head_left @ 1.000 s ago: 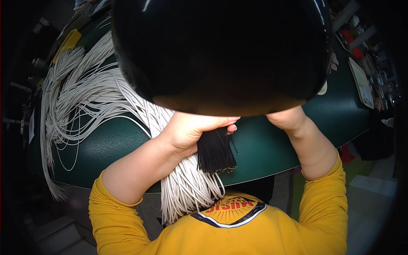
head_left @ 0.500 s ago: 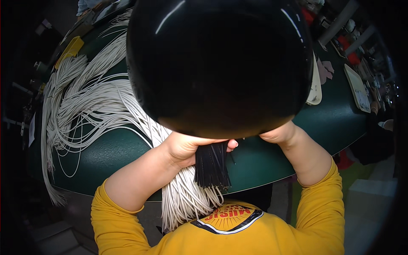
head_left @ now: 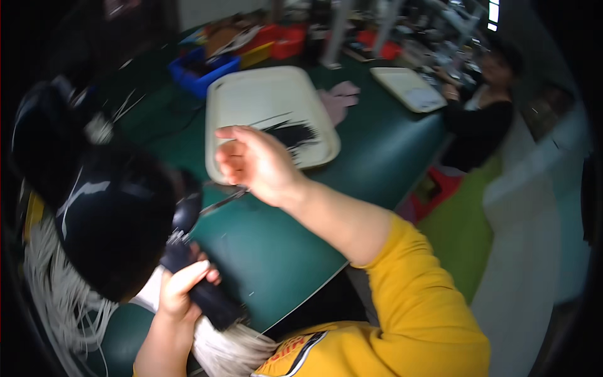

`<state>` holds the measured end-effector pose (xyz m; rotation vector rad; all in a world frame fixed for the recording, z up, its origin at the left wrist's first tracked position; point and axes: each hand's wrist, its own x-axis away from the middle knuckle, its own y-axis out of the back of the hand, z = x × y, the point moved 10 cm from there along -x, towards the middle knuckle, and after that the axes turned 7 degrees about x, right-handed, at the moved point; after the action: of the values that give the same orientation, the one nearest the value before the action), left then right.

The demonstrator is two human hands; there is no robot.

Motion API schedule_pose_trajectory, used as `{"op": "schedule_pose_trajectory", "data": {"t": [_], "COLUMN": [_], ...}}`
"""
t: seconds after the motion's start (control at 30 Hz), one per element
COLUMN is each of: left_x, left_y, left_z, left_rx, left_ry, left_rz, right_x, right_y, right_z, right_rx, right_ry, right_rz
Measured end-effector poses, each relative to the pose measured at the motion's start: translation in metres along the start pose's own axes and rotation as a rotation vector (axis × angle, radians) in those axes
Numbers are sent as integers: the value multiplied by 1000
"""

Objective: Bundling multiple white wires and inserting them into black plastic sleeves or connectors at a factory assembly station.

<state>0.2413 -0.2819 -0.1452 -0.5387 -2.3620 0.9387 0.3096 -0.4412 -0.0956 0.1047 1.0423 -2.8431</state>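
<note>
My left hand (head_left: 182, 289), at the lower left, is wrapped around a bundle of black strands (head_left: 213, 301). White cables (head_left: 229, 349) run from the bundle's lower end toward my yellow shirt; pale, frayed-looking tips show at its upper end. My right hand (head_left: 260, 166) is raised over the near edge of a cream tray (head_left: 251, 78), fingers loosely bent and apart, with nothing visible in them. In the tray lies a pile of short black pieces (head_left: 292, 133). Just below this hand is a thin dark tool (head_left: 221, 204), too blurred to name.
A glossy black dome (head_left: 119, 220) stands close beside my left hand, above loose white cables (head_left: 56, 289). Behind the tray are a blue bin (head_left: 201, 72) and a pink cloth (head_left: 340, 99). A second tray (head_left: 411, 91) is near a seated person (head_left: 480, 119) at the right.
My view has turned to the right, and the dome now appears at the left. My right hand has come out from behind the dome to the tray. My left hand still holds the bundle.
</note>
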Motion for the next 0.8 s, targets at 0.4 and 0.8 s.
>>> {"op": "schedule_pose_trajectory", "data": {"t": [0.4,0.8], "left_x": [5,10], "left_y": [6,-9], "left_z": [-10,13], "left_rx": [-7,84], "left_ry": [-37,126], "left_rz": [-4,118], "right_x": [4,52], "right_y": [97,-89], "right_z": [138,-46], "right_rx": [-376,675], "right_ry": [508,-204], "right_rz": [-232,452]}}
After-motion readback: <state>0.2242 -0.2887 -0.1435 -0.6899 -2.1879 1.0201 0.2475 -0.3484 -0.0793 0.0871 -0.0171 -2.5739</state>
